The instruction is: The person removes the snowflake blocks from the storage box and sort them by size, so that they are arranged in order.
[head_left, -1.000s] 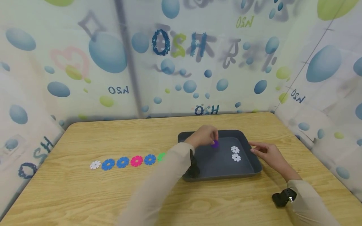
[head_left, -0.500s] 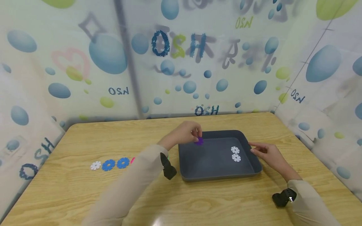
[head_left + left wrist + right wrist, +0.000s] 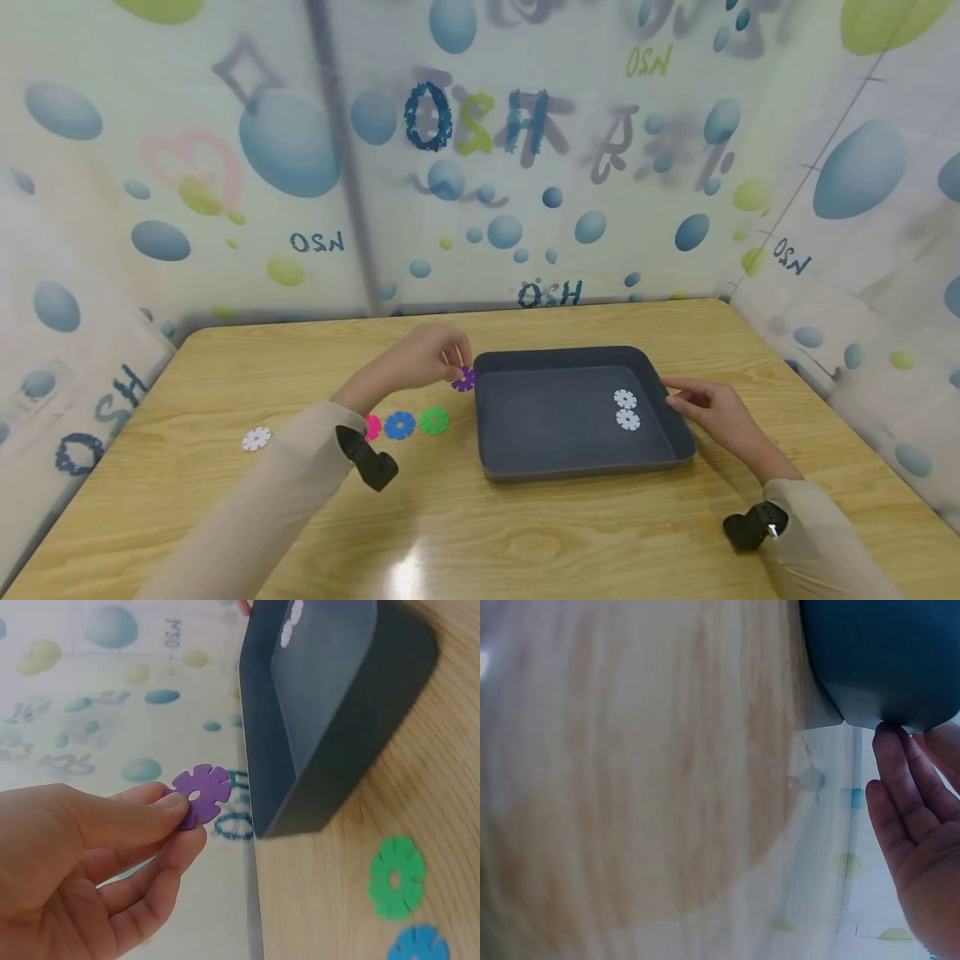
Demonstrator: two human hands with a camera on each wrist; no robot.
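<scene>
Between thumb and fingers my left hand (image 3: 427, 358) pinches a purple notched plastic disc (image 3: 214, 784), raised just off the left edge of the dark grey tray (image 3: 555, 471). Two white notched discs (image 3: 625, 399) lie inside the tray near its right side. My right hand (image 3: 708, 408) touches the tray's right outer wall with fairly straight fingers; the right wrist view shows the fingertips (image 3: 891, 739) against the wall. On the table left of the tray, a green disc (image 3: 442, 421), a blue disc (image 3: 408, 427) and a partly hidden pink disc (image 3: 374, 427) form a row.
A white disc (image 3: 257, 439) lies farther left on the wooden table (image 3: 480, 533). My left forearm covers the row between it and the pink disc. A patterned curtain (image 3: 480, 208) hangs behind the table's far edge.
My left hand has carried the purple disc leftward from above the tray to beyond its left edge. The forearm now covers the blue discs at left and uncovers the green one. My right hand stays put.
</scene>
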